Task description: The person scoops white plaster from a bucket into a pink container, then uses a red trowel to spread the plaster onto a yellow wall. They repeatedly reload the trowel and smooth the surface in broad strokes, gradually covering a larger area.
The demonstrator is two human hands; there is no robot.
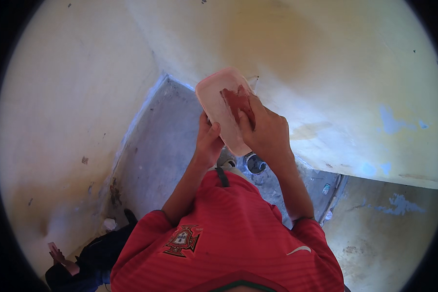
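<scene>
My left hand (208, 138) grips the lower-left edge of a pale pink, rounded-rectangular board or tray (214, 92), which is held up at chest height and tilted. My right hand (266, 129) lies over the right side of it, closed on a reddish-brown flat piece (233, 101) with rough edges that rests against its pale face. My right thumb presses on that piece, and the rest of my fingers are partly hidden behind it.
Stained cream walls (68, 112) with flaking patches meet a scuffed grey floor (151, 126) in a corner. A dark round object (255, 163) is below my hands. At lower left, another person in dark clothing (95, 260) holds a small pink item (53, 248).
</scene>
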